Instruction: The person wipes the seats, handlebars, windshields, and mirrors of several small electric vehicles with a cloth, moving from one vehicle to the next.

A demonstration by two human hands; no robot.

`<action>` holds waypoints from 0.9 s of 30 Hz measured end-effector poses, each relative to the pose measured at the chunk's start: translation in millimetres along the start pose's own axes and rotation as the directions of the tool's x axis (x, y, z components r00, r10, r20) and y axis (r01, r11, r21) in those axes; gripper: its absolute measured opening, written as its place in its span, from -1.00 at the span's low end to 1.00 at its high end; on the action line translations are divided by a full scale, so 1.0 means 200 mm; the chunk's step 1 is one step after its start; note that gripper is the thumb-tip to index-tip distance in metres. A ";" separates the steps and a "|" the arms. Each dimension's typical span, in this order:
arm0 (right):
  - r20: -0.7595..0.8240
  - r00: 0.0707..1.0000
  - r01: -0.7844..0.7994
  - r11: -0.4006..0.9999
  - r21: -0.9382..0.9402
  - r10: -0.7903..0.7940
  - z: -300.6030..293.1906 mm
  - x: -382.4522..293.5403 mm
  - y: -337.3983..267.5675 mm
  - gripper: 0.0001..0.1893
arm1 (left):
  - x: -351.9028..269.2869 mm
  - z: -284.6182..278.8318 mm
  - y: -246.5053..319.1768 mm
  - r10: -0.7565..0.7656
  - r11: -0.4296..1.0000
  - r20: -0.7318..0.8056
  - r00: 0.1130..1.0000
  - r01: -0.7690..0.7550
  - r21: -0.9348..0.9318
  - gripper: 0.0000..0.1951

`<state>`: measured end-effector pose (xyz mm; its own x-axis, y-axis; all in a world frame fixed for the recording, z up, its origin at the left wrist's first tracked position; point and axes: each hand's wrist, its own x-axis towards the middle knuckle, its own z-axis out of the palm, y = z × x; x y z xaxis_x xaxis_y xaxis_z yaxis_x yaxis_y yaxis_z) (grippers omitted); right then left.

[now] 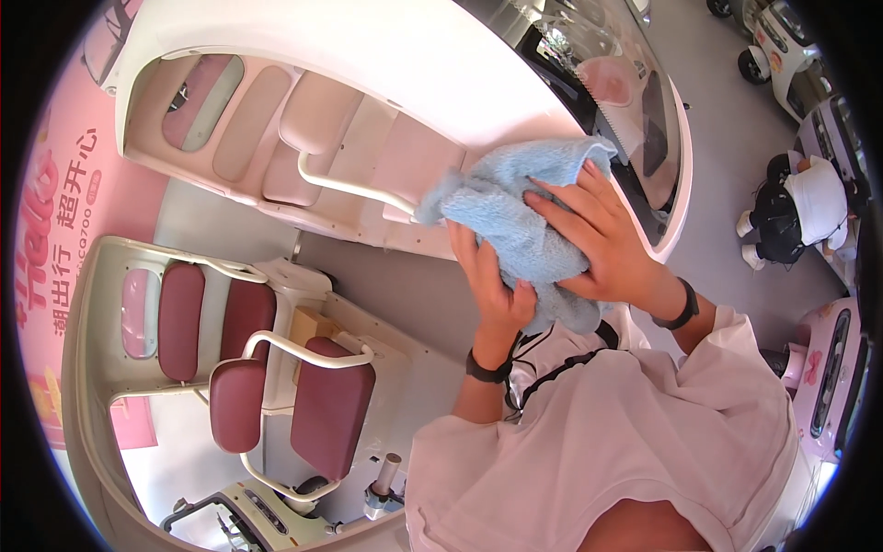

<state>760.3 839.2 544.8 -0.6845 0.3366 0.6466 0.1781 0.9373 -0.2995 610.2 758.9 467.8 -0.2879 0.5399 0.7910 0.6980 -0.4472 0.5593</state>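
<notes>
Both hands hold a fluffy light-blue cloth, bunched up in front of my chest. My left hand grips its lower left side, with the fingers partly behind the folds and the thumb in front. Spread over the right side of the cloth is my right hand, its fingers pressing into the fabric. Just beyond the cloth stands a white enclosed vehicle body with a beige padded seat and a white curved rail inside. The cloth overlaps the rail's end in this view; contact cannot be told.
A second open vehicle with dark red seats and cream rails stands at the lower left, a cardboard box inside it. At the right, a person in a white top bends beside parked small vehicles. A pink printed banner lines the far left.
</notes>
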 end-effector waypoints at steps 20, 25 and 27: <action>-0.119 0.992 0.060 0.994 0.094 -0.049 0.13 -0.14 0.05 -0.32 | -0.23 0.11 -0.08 -0.270 0.890 -0.120 0.955 0.200 -0.409 -0.14; -0.179 0.984 0.022 0.997 0.068 -0.010 0.15 -0.20 0.05 -0.34 | -0.18 0.08 -0.04 -0.192 0.954 -0.087 0.977 0.165 -0.249 -0.23; -0.186 0.982 0.008 0.998 0.059 0.003 0.15 -0.21 0.03 -0.34 | -0.17 0.09 -0.03 -0.126 0.974 -0.131 0.983 0.097 -0.204 -0.26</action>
<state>769.1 828.5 493.6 -0.5402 0.3500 0.7653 0.1306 0.9332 -0.3346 626.5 756.6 433.5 -0.4571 0.4935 0.7399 0.5181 -0.5285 0.6725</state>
